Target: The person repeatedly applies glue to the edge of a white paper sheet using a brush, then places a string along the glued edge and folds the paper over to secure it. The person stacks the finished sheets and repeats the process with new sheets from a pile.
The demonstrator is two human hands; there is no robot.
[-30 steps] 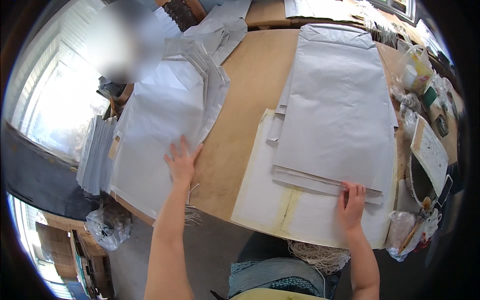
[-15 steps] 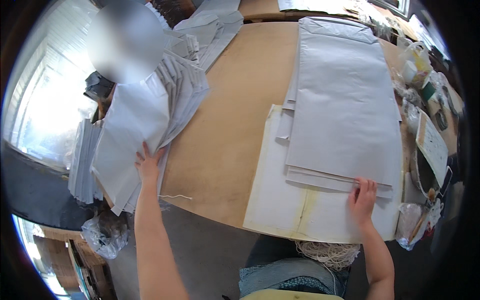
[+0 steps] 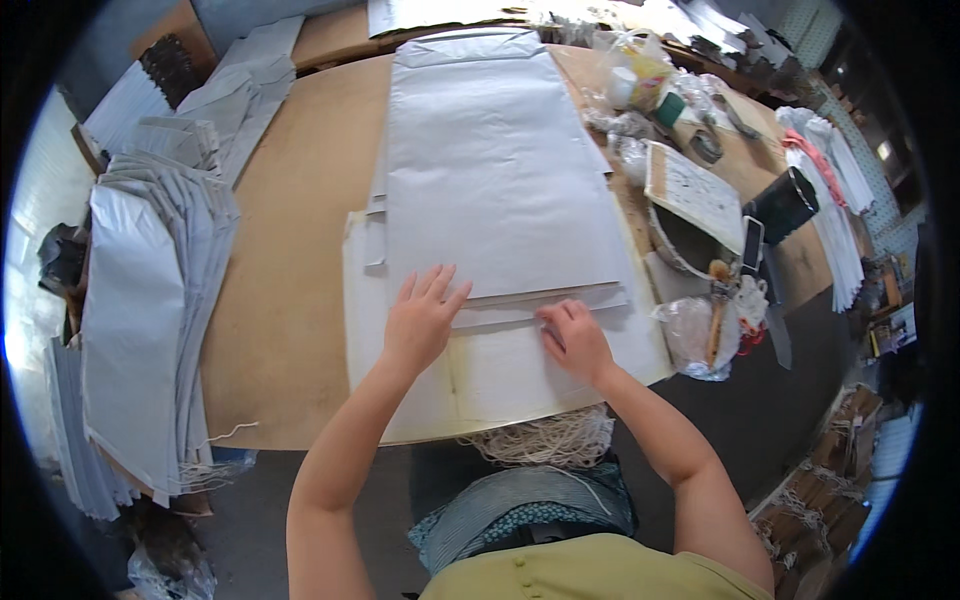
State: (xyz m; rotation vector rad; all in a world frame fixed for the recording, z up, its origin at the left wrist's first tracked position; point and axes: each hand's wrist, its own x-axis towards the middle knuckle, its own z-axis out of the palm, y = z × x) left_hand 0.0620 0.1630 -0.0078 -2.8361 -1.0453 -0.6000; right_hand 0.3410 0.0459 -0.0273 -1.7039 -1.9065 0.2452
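A stack of large pale-grey paper bags (image 3: 490,170) lies lengthwise before me, its near edges staggered in steps. Beneath its near half is a white board (image 3: 500,375) with yellowed tape lines. My left hand (image 3: 420,320) rests near the left end of the stack's near edge, fingers spread, holding nothing. My right hand (image 3: 577,340) is curled at the near edge, fingertips on the lower bag (image 3: 605,298) and thumb below its edge. How firmly it pinches is hard to see.
Fanned paper bags (image 3: 140,290) hang over the table's left edge. On the right stand a bucket with a white lid (image 3: 700,195), a brush (image 3: 716,330), plastic bags (image 3: 690,330) and a black cylinder (image 3: 785,205). String (image 3: 545,440) bunches under the front edge.
The view has swung right. My left hand has left the fanned bags on the left and come to the stack in front. My right hand stays at the stack's near edge, now further left along it.
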